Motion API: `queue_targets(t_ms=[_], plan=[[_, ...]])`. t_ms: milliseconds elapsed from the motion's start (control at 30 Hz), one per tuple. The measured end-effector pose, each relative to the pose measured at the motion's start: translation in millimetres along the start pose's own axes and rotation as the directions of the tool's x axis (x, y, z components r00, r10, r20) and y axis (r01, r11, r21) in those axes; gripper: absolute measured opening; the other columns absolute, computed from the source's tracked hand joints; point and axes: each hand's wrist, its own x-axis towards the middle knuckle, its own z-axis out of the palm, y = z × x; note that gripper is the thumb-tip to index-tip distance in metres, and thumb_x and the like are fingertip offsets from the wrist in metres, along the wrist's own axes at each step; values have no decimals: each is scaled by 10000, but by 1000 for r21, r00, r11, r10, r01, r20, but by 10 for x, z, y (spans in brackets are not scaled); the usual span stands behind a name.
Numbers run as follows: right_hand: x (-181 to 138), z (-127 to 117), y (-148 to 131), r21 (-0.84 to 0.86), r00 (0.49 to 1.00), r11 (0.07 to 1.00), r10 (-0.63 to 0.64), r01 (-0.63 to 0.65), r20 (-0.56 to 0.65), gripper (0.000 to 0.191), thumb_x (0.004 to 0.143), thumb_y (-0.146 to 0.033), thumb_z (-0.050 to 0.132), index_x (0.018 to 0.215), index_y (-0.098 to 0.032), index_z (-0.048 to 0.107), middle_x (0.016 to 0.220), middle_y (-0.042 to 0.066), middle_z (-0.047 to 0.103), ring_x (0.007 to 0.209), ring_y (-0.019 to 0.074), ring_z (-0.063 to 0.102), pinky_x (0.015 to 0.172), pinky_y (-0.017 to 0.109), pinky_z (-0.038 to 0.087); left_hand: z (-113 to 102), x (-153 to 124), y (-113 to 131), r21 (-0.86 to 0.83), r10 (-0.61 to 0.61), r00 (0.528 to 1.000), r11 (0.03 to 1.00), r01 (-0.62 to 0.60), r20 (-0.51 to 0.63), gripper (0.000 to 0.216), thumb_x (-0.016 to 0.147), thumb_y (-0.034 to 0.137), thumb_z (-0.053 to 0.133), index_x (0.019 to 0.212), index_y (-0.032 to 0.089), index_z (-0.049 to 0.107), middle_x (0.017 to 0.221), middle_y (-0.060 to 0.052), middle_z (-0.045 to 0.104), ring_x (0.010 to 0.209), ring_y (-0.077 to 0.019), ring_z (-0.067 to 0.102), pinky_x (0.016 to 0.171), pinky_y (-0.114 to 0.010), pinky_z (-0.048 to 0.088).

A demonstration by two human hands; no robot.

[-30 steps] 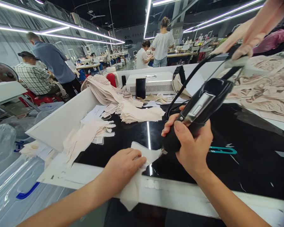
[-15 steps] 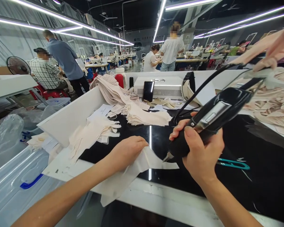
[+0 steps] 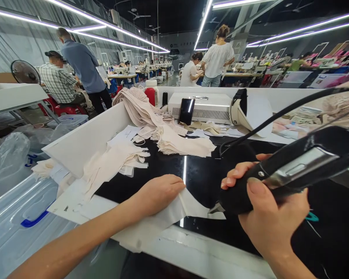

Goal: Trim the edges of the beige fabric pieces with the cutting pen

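My left hand point(image 3: 158, 193) lies on a pale piece of fabric point(image 3: 165, 217) at the near edge of the glossy black worktable point(image 3: 197, 174), fingers curled and pressing it down. The fabric hangs over the white front edge. My right hand point(image 3: 267, 217) is wrapped round a black corded hand tool point(image 3: 293, 170). The tool's metal tip point(image 3: 213, 210) touches the fabric just right of my left hand. Its cable point(image 3: 279, 114) arcs up to the right.
Stacks of beige fabric pieces point(image 3: 174, 141) and paper slips lie on the left of the table. At the back stand a white machine box point(image 3: 203, 106), a phone point(image 3: 186, 111) and a red flask point(image 3: 151, 95). Teal scissors point(image 3: 311, 217) peek out by my right hand. Other people work behind.
The tool and my right hand have come closer and further right in the view. The fabric has shifted a little under my left hand. The hand at the top right is gone from view.
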Motion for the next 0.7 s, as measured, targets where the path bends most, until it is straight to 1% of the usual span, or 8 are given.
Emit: queue_targets(t_ms=[133, 233, 367, 533, 600, 700], plan=[[-4, 39, -63, 20, 1000, 1000, 11, -11, -25, 509, 801, -440, 1096, 1164, -288, 774, 788, -42, 790, 609, 199, 736, 534, 337, 686, 32, -74, -11, 35, 66, 996, 997, -64, -52, 236, 1170, 74, 614, 1302, 185, 777, 1371, -116, 822, 1288, -234, 813, 1118, -356, 712], [14, 69, -91, 25, 1000, 1000, 8, -8, -19, 499, 778, -432, 1104, 1125, -276, 780, 762, -37, 793, 586, 200, 726, 509, 328, 676, 53, -96, -14, 34, 82, 993, 996, -79, -80, 253, 1171, 58, 602, 1306, 184, 776, 1351, -108, 823, 1279, -229, 815, 1121, -352, 716], [88, 145, -77, 36, 1000, 999, -5, 6, -23, 467, 780, -408, 1082, 1106, -274, 776, 735, -42, 785, 566, 198, 711, 492, 321, 658, 66, -110, -11, 18, 92, 990, 996, -90, -104, 256, 1179, 52, 580, 1300, 163, 776, 1331, -109, 823, 1248, -232, 818, 1098, -342, 726], [221, 361, 58, 101, 998, 995, -5, 12, -69, 455, 761, -360, 1048, 1097, -275, 754, 748, -66, 771, 562, 178, 698, 499, 315, 645, 52, -122, 5, 5, 86, 990, 996, -86, -113, 256, 1182, 53, 565, 1306, 160, 762, 1345, -118, 826, 1248, -216, 813, 1103, -331, 720], [259, 454, 141, 126, 998, 992, 3, 4, -56, 463, 765, -384, 1053, 1080, -278, 730, 764, -73, 768, 570, 167, 698, 516, 312, 646, 52, -122, 11, -4, 85, 988, 996, -86, -125, 245, 1185, 58, 563, 1303, 154, 755, 1347, -123, 825, 1246, -213, 812, 1099, -321, 719], [290, 557, 265, 121, 1000, 993, -6, 7, -9, 482, 809, -462, 1057, 1084, -290, 700, 796, -82, 768, 582, 150, 701, 543, 301, 649, 64, -116, 16, -27, 91, 987, 995, -95, -132, 239, 1187, 64, 555, 1281, 150, 758, 1331, -122, 823, 1234, -216, 810, 1101, -321, 716]])
